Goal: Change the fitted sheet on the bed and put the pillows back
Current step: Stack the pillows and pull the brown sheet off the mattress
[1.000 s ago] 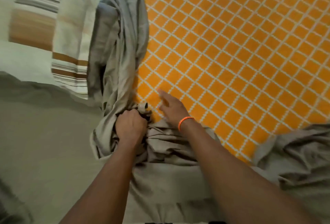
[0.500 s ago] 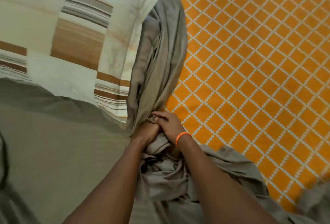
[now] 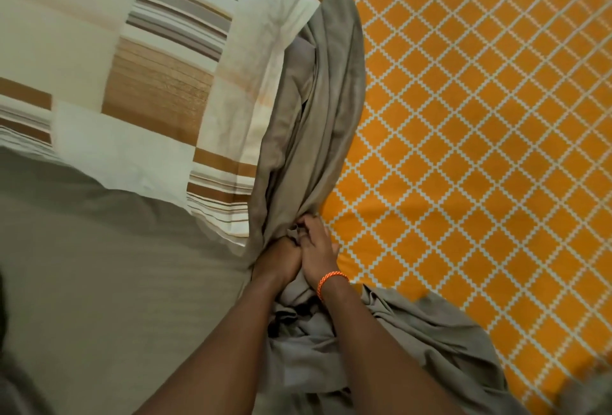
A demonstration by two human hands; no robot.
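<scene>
One grey-taupe fitted sheet (image 3: 311,123), soft cloth, bunched into a long ridge that runs from twelve o'clock down through the middle of the view to six o'clock, where it spreads in loose folds toward five o'clock. One pillow (image 3: 139,83) in a cream case with brown, tan and grey striped patches, lying at ten o'clock; its right edge touches the ridge of sheet, its lower corner ends just beside the hands. One orange surface with a white diamond lattice (image 3: 480,150), filling the view from one to four o'clock, flat, its left edge bordered by the bunched sheet. One smooth grey-taupe area (image 3: 99,282) from seven to nine o'clock, lying flat below the pillow; whether it is the same sheet or a second one cannot be told. Two hands, pressed together at the centre: left hand (image 3: 278,257), fingers curled tight around a gather of the sheet; right hand (image 3: 318,246), just against it at its three o'clock side, fingers bent into the same gather, thumb side resting at the orange edge. One orange braided wristband (image 3: 331,284) on the right wrist. Both forearms reach in from six o'clock over the loose folds. A dark blurred shape sits at the eight o'clock edge, unidentified.
</scene>
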